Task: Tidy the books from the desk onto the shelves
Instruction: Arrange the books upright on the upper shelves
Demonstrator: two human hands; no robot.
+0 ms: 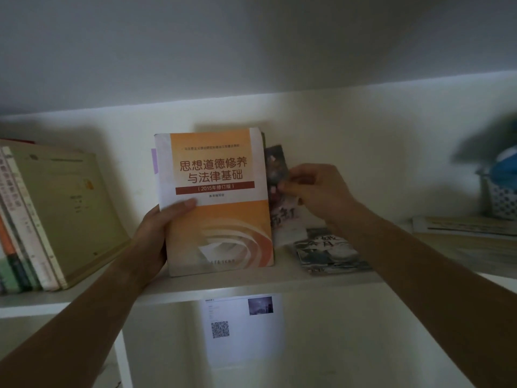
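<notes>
An orange and white textbook point(218, 203) stands upright on the white shelf point(251, 284), cover facing me. My left hand point(156, 233) grips its lower left edge, thumb across the cover. Behind it on the right, a thinner dark-covered book point(279, 191) stands tilted, and my right hand point(316, 191) pinches its right edge. A black and white booklet point(327, 253) lies flat on the shelf under my right wrist.
A row of upright books point(42, 219) leans at the shelf's left end. At the right lie flat books point(464, 225) and a blue and white basket point(500, 191). A printed sheet with a QR code point(240, 323) hangs on the wall below the shelf.
</notes>
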